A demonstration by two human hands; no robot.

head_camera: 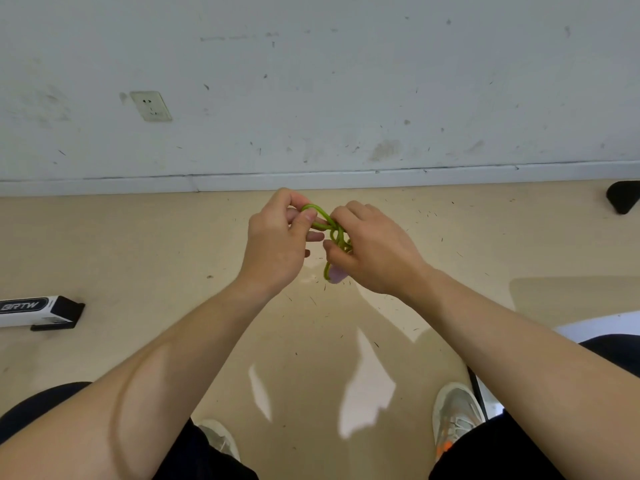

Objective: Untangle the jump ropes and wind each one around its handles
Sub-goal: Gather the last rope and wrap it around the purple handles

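A green jump rope [335, 233] is bunched in loops between both hands, held up in front of me above the floor. My left hand [277, 244] pinches one loop of the rope between thumb and fingers. My right hand [372, 247] grips the wound bundle. A pale pink handle end [336, 276] pokes out below the right hand's fingers. The rest of the handles is hidden by the hand.
A white and black box [38, 311] lies on the beige floor at the left. A dark object [623, 195] sits by the wall at the far right. My shoes [457, 414] and knees are at the bottom. A white wall with a socket [151, 105] is ahead.
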